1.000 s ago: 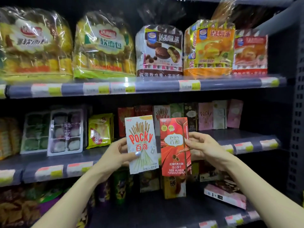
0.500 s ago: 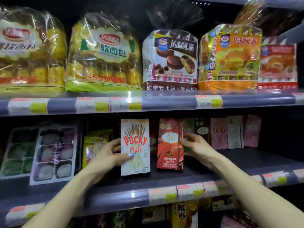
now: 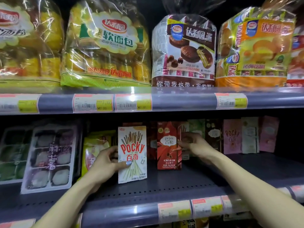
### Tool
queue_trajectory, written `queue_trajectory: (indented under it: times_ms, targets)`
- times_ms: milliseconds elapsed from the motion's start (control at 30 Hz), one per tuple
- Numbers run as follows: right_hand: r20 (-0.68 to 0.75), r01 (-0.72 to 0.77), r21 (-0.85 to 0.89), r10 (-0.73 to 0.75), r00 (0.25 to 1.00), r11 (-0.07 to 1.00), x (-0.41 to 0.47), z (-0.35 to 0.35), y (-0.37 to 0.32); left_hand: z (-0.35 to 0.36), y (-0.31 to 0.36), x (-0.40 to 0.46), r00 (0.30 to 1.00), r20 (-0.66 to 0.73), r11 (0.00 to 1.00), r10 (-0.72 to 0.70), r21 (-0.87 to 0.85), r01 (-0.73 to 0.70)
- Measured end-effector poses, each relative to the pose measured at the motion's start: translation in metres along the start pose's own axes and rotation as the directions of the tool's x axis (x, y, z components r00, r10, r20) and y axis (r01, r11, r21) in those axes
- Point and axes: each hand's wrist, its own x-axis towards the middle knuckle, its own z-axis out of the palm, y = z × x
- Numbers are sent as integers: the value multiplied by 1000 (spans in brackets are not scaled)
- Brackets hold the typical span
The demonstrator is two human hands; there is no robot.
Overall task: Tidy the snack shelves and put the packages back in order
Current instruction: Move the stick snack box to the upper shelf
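Observation:
My left hand grips a white Pocky box by its left edge, thumb across the front. The box stands upright on the middle shelf. My right hand holds a red Pejoy box by its right edge; this box stands upright further back on the same shelf, to the right of the white one. Behind it is a row of more upright boxes, dark, green and pink.
Trays of mochi and a yellow-green pouch fill the shelf's left part. Large bags of bread and pies, such as a brown pie bag, sit on the upper shelf. Price tags line both shelf edges.
Both hands carried the two boxes from in front of the shelf edge up and inward onto the middle shelf. The view has moved closer and upward.

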Motion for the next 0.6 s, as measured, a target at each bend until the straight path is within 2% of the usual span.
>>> queue_trajectory:
  times_ms: [600]
  targets:
    - [-139,20,-150,-41,989,989,40,47,18,2,7,-9,998,-60,1000,7,-15,-8]
